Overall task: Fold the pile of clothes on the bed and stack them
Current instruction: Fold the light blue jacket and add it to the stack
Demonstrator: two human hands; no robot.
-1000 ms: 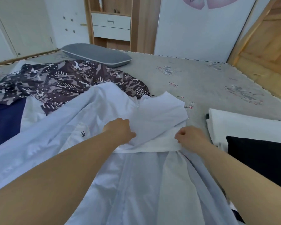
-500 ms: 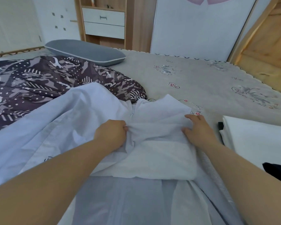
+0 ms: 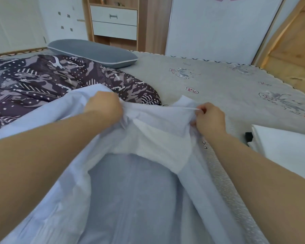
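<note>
A pale blue shirt [image 3: 139,191] lies spread over the bed in front of me, its collar end raised off the mattress. My left hand [image 3: 102,107] grips the bunched fabric at the left of the collar. My right hand [image 3: 209,118] pinches the collar's right edge between thumb and fingers. The cloth stretches taut between both hands. A brown patterned garment [image 3: 48,80] lies crumpled at the left behind the shirt. Folded white clothing [image 3: 285,143] sits at the right edge, with a dark item [image 3: 249,136] peeking from beneath it.
A grey pillow [image 3: 93,51] lies at the far side of the bed. The grey floral bedspread [image 3: 227,88] shows bare at the right rear. A wooden cabinet with white drawers [image 3: 114,22] stands behind, and a wooden headboard [image 3: 292,44] at the right.
Both hands moved up and away from me, lifting the collar end of the shirt off the bed. My right hand went from lying on the cloth to pinching its edge.
</note>
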